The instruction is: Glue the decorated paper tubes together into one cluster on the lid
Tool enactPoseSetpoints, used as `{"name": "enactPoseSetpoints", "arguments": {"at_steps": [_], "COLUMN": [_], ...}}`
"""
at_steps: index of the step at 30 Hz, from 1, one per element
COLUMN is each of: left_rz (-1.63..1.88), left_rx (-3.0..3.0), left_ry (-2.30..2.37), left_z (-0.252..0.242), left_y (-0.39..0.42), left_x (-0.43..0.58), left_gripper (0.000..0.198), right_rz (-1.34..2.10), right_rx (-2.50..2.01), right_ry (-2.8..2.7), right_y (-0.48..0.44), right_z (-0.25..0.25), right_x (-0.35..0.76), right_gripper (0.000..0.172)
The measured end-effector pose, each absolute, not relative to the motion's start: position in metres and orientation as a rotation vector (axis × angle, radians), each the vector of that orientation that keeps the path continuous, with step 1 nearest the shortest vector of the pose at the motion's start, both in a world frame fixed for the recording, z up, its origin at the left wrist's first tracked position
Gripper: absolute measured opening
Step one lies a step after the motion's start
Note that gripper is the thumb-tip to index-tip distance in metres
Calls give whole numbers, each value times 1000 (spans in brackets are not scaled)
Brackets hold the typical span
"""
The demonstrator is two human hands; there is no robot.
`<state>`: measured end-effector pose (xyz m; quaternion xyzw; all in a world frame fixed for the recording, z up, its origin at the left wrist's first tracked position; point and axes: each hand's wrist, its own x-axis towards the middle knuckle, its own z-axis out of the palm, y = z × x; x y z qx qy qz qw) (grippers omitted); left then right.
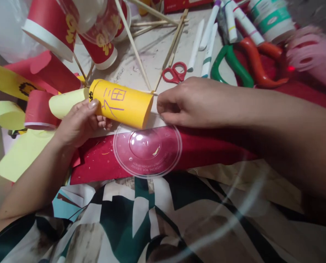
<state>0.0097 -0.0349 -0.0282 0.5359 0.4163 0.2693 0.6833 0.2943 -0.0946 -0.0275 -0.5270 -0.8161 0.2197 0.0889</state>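
Observation:
A yellow paper tube [135, 109] with a purple hand-drawn character lies tilted across the middle of the view. My left hand [82, 117] is closed on its left end, thumb on top and fingers beneath. Close to the tube's right end, my right hand [179, 102] has its thumb and fingers curled together in a pinch. Whatever is between those fingertips, if anything, is too small or hidden to make out. Below the tube, a clear plastic lid [168, 153] rests over the table edge and the red cloth [207, 144]. Red-handled scissors [174, 74] lie just beyond my right hand.
Red paper cups [52, 27] and wooden sticks [135, 47] stand at the back left. Coloured paper pieces [23, 153] crowd the left side. Several markers [197, 44], green-handled [220, 65] and orange-handled [253, 62] tools, and a white-green tub [274, 18] are at the back right.

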Motion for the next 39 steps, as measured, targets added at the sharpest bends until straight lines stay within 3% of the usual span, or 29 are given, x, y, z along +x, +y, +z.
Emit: {"name": "enactPoseSetpoints", "arguments": {"at_steps": [8, 18, 28, 33, 39], "left_rz": [481, 392, 451, 575, 645], "left_rx": [1175, 1215, 1256, 1296, 1324], "left_ry": [991, 1079, 1055, 1011, 1047], "left_z": [-9, -17, -25, -29, -26], "left_y": [-40, -40, -45, -52, -61], "left_x": [10, 12, 20, 23, 15], "left_gripper": [36, 48, 42, 33, 51], "right_rz": [599, 552, 735, 765, 844], "right_rx": [-1478, -1399, -1194, -1249, -1339], "right_ry": [-2390, -2091, -2002, -2078, -1982], "right_y": [-87, -90, -109, -118, -129], "right_z": [-44, -28, -37, -39, -37], "right_x": [307, 309, 292, 276, 264], "right_gripper": [10, 8, 71, 65, 65]}}
